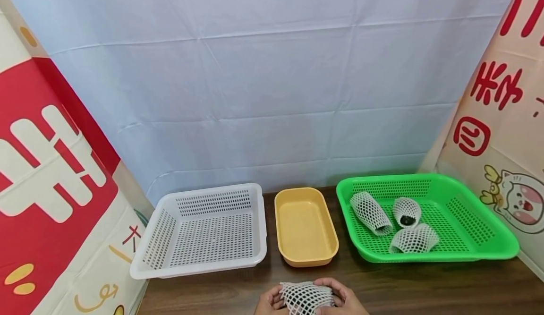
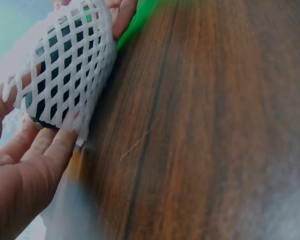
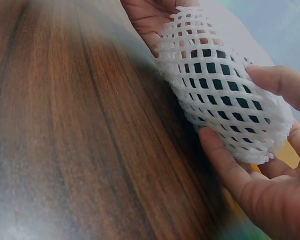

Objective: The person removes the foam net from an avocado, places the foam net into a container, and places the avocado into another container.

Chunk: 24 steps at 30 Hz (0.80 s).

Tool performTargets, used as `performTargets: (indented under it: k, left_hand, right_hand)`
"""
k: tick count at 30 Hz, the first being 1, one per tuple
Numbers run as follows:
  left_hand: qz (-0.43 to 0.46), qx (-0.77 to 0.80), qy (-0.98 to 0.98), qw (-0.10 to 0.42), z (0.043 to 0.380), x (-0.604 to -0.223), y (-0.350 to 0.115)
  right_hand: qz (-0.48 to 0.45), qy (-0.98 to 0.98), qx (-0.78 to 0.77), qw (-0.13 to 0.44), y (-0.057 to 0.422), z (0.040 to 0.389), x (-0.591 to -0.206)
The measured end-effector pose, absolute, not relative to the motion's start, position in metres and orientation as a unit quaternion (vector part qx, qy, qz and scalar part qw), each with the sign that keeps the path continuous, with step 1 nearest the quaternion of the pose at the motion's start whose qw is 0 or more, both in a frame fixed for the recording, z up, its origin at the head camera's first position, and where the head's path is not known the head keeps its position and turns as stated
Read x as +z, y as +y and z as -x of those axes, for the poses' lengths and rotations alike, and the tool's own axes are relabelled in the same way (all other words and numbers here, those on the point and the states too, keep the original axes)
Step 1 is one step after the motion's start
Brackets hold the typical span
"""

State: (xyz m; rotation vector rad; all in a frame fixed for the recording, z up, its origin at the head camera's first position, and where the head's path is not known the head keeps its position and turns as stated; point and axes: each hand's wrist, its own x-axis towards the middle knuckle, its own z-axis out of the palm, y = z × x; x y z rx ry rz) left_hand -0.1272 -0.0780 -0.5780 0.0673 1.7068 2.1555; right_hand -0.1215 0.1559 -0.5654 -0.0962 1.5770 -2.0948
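A white foam net sleeve (image 1: 307,298) with a dark object (image 3: 225,85) inside it is held between both hands at the front edge of the view. My left hand (image 1: 270,302) grips one end, its thumb on one side and fingers on the other in the left wrist view. At the opposite end, my right hand (image 1: 346,302) holds the sleeve between thumb and fingers. Through the mesh the dark object shows only in part, so its kind cannot be told. The sleeve is just above the wooden table (image 2: 190,125).
A white perforated basket (image 1: 262,230) stands at left, and a yellow tray (image 1: 303,225) sits in the middle. To the right, a green basket (image 1: 459,230) contains three netted items, such as the long one (image 1: 370,212). A pale cloth (image 1: 272,79) hangs behind.
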Motion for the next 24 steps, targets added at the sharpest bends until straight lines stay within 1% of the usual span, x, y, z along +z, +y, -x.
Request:
performTargets:
  k: [9, 13, 20, 24]
  left_hand:
    - [-0.035, 0.765, 0.616, 0.184, 0.1284, -0.5805, -0.0785]
    - [-0.033, 0.757, 0.628, 0.178, 0.1283, -0.5803, -0.0789]
    - [-0.038, 0.746, 0.644, 0.166, 0.1279, -0.5788, -0.0838]
    - [-0.026, 0.744, 0.645, 0.171, 0.1274, -0.5775, -0.0851]
  right_hand:
    - [0.042, 0.572, -0.777, 0.257, 0.1583, 0.1212, -0.5669]
    - [0.032, 0.573, -0.778, 0.257, 0.1595, 0.1205, -0.5663]
    - [0.016, 0.598, -0.767, 0.232, 0.1626, 0.118, -0.5643]
    - [0.01, 0.61, -0.762, 0.216, 0.1657, 0.1182, -0.5648]
